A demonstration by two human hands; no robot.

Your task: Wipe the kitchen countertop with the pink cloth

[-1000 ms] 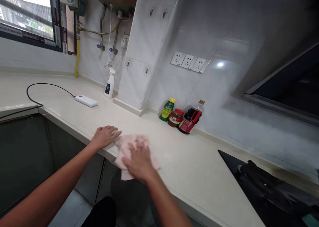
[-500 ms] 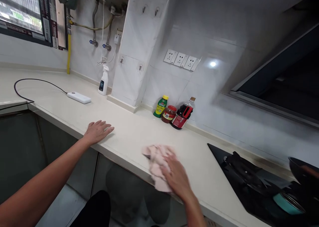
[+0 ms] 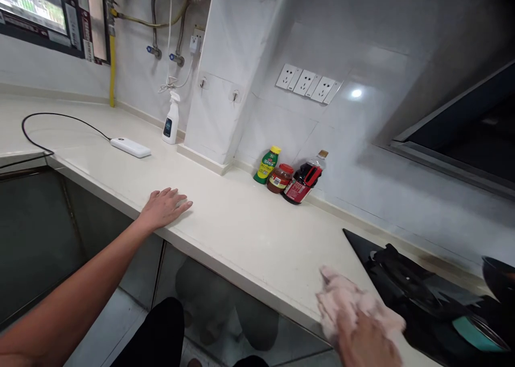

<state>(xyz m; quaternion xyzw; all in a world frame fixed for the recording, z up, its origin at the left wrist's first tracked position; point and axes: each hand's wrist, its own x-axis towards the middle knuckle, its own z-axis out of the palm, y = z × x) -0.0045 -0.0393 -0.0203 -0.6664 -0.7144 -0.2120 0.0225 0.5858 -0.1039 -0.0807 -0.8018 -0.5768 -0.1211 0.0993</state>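
Observation:
My right hand (image 3: 364, 337) presses on a crumpled pale pink cloth (image 3: 346, 297) at the lower right, close to the edge of the black stove (image 3: 382, 276). The fingers lie over the cloth and are a little blurred; part of the cloth shows beyond them. My left hand (image 3: 164, 208) rests on the front part of the cream countertop (image 3: 241, 225), palm down with its fingers spread, holding nothing.
By the wall stand a green bottle with a yellow cap (image 3: 267, 164), a red-lidded jar (image 3: 280, 178) and a dark sauce bottle (image 3: 303, 178). Farther left are a white spray bottle (image 3: 171, 120) and a white power bank (image 3: 131, 147) with a black cable. A turquoise-sided pot (image 3: 478, 334) sits by the stove.
My right hand has swept the cloth rightward along the countertop to beside the stove. My left hand stays on the counter, still spread. The view has shifted slightly.

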